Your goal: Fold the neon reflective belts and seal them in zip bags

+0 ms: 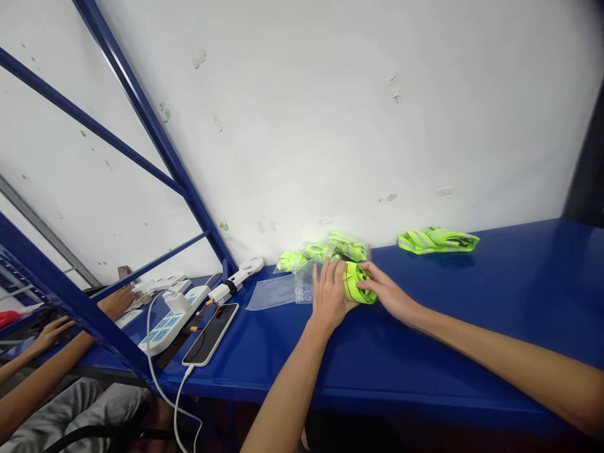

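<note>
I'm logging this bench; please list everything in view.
metal table: 1+, blue, foreground
wall: 1, white, behind table
metal frame: 1, blue, left
rolled fabric bundle: 1, neon yellow, centre
folded striped fabric bundle: 1, yellow-silver, right rear
plastic-wrapped fabric bundles: several, yellow, behind roll
plastic bag: 1+, clear, left of roll
handheld fan: 1, white, near frame
smartphone: 1, black-white, front left
long power strip: 1+, white-blue, beside phone
adapter: 1, white, on strip
boxy device: 1, white, beside fan
cable: 1+, white, at phone
co-worker's hands: 2, bare, far left
co-worker's trousers: 1, grey, lower left
person's left hand and right hand: 2, bare, on roll
</note>
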The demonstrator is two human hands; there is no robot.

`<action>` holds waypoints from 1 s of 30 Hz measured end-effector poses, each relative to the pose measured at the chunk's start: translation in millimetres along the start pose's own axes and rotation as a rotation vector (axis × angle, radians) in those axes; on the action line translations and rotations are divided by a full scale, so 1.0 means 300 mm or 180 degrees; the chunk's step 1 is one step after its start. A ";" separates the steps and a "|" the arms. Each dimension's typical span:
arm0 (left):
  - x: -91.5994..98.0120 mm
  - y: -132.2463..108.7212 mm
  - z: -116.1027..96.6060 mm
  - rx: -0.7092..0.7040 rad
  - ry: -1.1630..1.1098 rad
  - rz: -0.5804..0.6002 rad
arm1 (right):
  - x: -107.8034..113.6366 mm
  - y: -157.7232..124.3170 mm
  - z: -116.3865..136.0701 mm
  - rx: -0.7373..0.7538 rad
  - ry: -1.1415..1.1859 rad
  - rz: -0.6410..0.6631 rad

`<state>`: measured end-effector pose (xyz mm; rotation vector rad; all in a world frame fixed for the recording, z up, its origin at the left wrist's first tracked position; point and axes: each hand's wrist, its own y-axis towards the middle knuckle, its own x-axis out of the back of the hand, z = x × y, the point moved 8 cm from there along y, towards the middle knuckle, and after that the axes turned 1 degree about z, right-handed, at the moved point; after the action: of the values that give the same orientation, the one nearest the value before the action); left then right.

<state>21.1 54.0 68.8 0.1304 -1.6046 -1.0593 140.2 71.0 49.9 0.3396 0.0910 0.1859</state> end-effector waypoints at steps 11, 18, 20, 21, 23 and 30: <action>-0.010 -0.001 -0.008 -0.0120 -0.0289 -0.0016 | 0.007 0.013 0.007 0.0052 0.0104 0.0366; 0.012 0.002 -0.014 -0.0165 -0.0146 -0.0289 | -0.003 0.012 0.002 -0.0093 0.0279 0.0238; 0.013 0.003 -0.032 -0.0260 -0.0112 -0.0275 | -0.015 0.011 0.010 -0.0018 0.0202 0.0346; 0.010 0.003 -0.051 -0.0367 -0.0111 -0.0240 | -0.020 0.010 0.013 0.0032 0.0112 0.0398; 0.001 0.004 -0.102 -0.0683 -0.0149 -0.0110 | -0.026 0.008 0.019 0.0169 -0.0102 0.0442; 0.027 0.009 -0.185 -0.0954 -0.0429 0.0008 | -0.025 0.000 0.016 0.0232 0.0062 0.0263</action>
<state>65.5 20.2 73.2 -0.1471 -1.5441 -1.3161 133.5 68.0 54.8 0.4147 0.1033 0.2680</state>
